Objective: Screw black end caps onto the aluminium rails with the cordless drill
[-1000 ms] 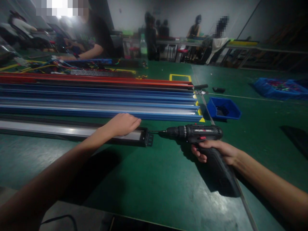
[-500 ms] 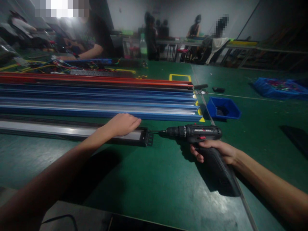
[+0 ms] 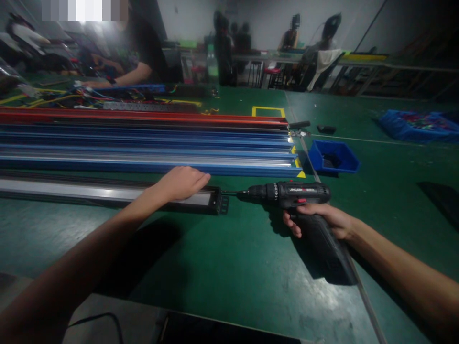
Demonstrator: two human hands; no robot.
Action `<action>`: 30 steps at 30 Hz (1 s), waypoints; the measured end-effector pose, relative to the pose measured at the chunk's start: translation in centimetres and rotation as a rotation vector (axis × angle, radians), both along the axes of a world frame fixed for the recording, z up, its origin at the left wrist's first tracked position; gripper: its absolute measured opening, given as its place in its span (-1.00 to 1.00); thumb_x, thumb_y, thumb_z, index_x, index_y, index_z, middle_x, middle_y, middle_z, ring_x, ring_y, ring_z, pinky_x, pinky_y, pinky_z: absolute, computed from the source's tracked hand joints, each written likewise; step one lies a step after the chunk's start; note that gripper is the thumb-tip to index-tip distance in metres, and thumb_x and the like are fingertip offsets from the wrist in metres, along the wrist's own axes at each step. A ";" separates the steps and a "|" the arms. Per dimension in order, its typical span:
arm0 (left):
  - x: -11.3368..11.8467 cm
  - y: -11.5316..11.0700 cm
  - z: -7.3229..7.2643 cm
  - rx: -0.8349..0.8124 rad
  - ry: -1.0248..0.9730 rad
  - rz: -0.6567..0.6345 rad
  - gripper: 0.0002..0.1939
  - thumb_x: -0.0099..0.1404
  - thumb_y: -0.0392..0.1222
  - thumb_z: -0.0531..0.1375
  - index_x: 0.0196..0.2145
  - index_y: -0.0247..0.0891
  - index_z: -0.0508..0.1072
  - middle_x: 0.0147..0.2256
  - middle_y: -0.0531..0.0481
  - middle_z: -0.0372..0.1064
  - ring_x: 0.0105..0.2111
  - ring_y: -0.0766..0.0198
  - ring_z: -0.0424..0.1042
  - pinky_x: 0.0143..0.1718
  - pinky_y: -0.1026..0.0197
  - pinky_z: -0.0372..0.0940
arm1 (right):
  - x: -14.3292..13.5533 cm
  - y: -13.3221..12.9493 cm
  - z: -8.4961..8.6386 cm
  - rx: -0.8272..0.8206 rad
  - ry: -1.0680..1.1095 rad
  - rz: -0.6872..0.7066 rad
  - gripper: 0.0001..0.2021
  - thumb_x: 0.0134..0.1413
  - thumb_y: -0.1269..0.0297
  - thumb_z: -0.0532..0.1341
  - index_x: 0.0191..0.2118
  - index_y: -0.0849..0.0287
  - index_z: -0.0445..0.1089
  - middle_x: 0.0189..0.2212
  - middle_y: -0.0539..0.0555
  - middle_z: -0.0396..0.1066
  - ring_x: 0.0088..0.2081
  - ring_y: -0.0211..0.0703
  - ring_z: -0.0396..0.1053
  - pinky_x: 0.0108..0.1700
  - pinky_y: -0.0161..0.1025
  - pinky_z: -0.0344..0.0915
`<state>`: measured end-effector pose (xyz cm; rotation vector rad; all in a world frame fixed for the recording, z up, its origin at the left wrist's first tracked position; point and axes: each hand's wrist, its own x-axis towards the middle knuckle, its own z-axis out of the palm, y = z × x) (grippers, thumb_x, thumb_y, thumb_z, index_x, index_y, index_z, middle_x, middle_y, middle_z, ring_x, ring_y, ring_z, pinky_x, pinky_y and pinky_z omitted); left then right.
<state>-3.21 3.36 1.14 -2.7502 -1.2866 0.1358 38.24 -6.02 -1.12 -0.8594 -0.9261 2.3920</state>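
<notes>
A long black aluminium profile (image 3: 118,192) with a pale strip along its top lies across the near part of the table. My left hand (image 3: 182,183) is closed over it near its right end, palm down, its fingertips partly hidden. A slotted black bracket (image 3: 224,205) sticks out from the end cap. My right hand (image 3: 322,217) is wrapped round the handle of a black cordless drill (image 3: 301,192), which lies level and points left. Its long bit (image 3: 233,193) reaches the profile's end cap; whether it sits in a screw cannot be told.
Several blue profiles (image 3: 150,160) and a red one (image 3: 143,114) lie parallel beyond. A blue bin (image 3: 333,162) stands behind the drill, a blue tray (image 3: 405,129) farther right. Across the green table (image 3: 229,267), a co-worker's arm (image 3: 134,75) is by wires.
The view has tilted slightly, so most things sit a little higher in the picture. Both hands keep their hold, and the bit stays at the profile's end.
</notes>
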 end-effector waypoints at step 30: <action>-0.3 0.0 0.0 -0.018 0.031 0.021 -0.37 0.55 0.04 -0.24 -0.08 -0.19 0.61 -0.14 -0.15 0.63 -0.21 0.05 0.58 -0.29 0.13 0.29 | 0.0 -0.1 0.1 -0.054 0.037 0.001 -0.69 0.25 0.20 0.37 -0.05 0.37 0.52 -0.18 0.18 0.55 -0.23 -0.19 0.55 -0.12 -0.26 0.49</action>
